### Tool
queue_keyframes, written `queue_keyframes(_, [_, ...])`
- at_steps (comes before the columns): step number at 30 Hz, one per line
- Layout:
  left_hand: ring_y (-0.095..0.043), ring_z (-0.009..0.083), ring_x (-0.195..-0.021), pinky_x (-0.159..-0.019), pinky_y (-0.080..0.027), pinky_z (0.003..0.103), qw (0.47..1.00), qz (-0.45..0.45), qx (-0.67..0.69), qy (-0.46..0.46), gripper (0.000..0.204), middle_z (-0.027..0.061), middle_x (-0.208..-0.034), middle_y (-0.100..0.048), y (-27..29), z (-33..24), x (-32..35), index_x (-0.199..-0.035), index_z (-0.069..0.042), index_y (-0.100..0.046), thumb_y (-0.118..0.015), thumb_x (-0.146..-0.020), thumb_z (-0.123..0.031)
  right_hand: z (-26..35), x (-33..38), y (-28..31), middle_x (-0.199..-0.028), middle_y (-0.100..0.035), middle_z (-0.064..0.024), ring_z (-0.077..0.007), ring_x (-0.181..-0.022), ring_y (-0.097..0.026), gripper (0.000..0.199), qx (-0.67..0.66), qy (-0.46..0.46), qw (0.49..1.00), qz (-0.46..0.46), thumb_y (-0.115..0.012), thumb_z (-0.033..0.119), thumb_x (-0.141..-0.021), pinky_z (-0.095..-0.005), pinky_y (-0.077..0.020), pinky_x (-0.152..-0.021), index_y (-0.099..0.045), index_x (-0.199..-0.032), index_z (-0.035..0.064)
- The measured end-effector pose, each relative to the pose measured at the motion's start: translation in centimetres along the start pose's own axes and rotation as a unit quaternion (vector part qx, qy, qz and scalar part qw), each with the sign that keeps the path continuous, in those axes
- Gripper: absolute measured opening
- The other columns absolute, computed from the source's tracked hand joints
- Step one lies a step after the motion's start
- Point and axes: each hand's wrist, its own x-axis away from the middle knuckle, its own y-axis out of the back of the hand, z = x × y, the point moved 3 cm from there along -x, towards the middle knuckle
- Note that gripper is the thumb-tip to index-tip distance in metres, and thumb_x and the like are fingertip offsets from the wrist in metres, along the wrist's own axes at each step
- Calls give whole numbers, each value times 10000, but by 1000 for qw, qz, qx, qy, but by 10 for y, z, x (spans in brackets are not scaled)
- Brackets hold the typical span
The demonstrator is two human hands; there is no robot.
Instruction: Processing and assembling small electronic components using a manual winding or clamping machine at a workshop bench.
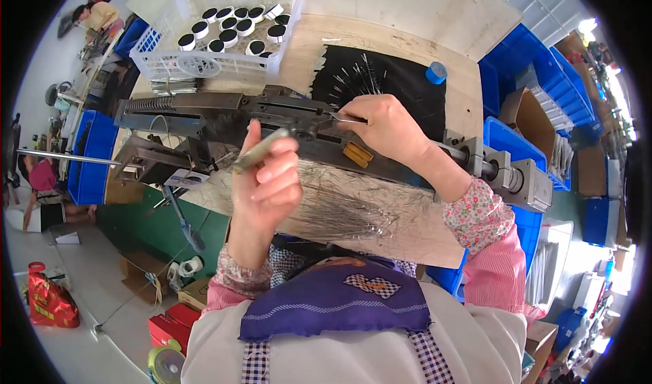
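A long metal bench machine (272, 109) with a coil spring at its left end stretches across the worktable. My right hand (387, 129) is at its middle, thumb and fingers pinched on a thin metal rod (351, 118) whose far end meets the machine. Nearer to me, my left hand (268, 180) is raised with fingers curled round a slim grey-green bar (261, 152); blur hides what kind of thing it is. A small yellow block (357, 154) lies on the machine below my right hand. Many thin metal wires (346, 211) are spread over the wood in front.
A clear plastic crate (282, 64) holds several white, black-topped round pieces. Behind the machine, a black cloth (414, 105) carries thin rods and a blue round cap (436, 73). Blue bins (506, 139) flank the table on the right. Other people are at the far left.
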Motion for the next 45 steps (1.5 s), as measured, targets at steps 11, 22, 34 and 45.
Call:
queue_keyframes(11, [-480,83,-452,-426,-362,230,549,-240,-786,-155,204,-7,-624,-538,69,12,13,-1043,-45,-511,-600,-869,-105,22,-6,-7,-775,-605,-94,-278,-753,-638,144,75,21,997,-5,-643,30,-686,-374,-529,-639,-656,-828,43])
queue_keyframes(22, [-336,59,-399,-379,-227,222,695,-466,-462,-294,365,-33,-568,-451,66,-104,132,-939,-16,-619,-543,-965,-373,-17,61,-52,-843,-557,-139,-346,-739,-621,164,173,-159,972,7,-641,58,-783,-424,-527,-604,-526,-896,26])
queue_keyframes(34, [-310,39,-434,-391,-261,216,748,-128,-570,-313,214,-59,-578,-363,23,12,26,-918,-63,-521,-452,-1011,-243,62,104,68,-726,-612,-92,-134,-635,-599,107,-65,-272,954,105,-679,64,-835,-266,-467,-598,-607,-878,-3])
queue_keyframes(45, [-305,60,-468,-433,-261,234,843,-256,-464,-96,247,-53,-572,-349,65,49,-65,-850,-85,-504,-493,-998,-283,43,69,103,-912,-660,-136,-248,-795,-652,179,53,-244,961,-121,-555,-3,-873,-310,-502,-703,-626,-1036,8])
